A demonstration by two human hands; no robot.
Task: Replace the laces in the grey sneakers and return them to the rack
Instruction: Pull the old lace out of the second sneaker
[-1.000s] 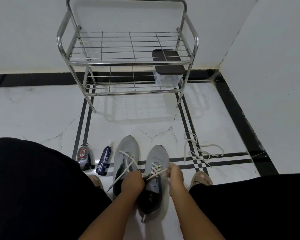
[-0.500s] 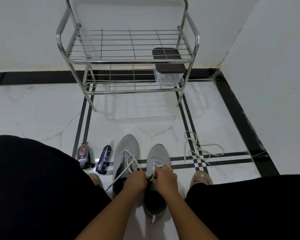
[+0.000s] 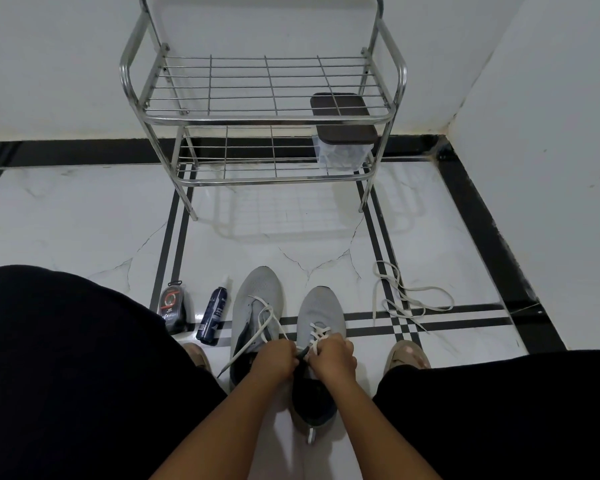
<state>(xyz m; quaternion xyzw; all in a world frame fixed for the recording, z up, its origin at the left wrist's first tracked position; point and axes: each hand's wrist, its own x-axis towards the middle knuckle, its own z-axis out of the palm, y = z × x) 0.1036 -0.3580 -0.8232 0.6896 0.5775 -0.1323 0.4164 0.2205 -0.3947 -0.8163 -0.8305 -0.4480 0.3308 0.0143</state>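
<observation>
Two grey sneakers stand side by side on the floor between my knees. The left sneaker (image 3: 257,299) has a white lace hanging loose over its side. The right sneaker (image 3: 321,308) has a white lace (image 3: 318,331) crossed through its eyelets. My left hand (image 3: 274,358) and my right hand (image 3: 335,356) are close together over the right sneaker's opening, each pinching an end of that lace. A loose pair of laces (image 3: 400,299) lies on the floor to the right. The metal rack (image 3: 264,116) stands against the far wall.
A clear box with a dark lid (image 3: 343,133) sits on the rack's lower shelf at the right. A dark spray bottle (image 3: 213,313) and a small polish pack (image 3: 170,304) lie left of the sneakers. My sandalled feet (image 3: 407,355) flank the shoes. A wall closes the right side.
My right hand moved left from pulling the lace outward and now meets my left hand over the right sneaker's tongue. The sneakers stay in place.
</observation>
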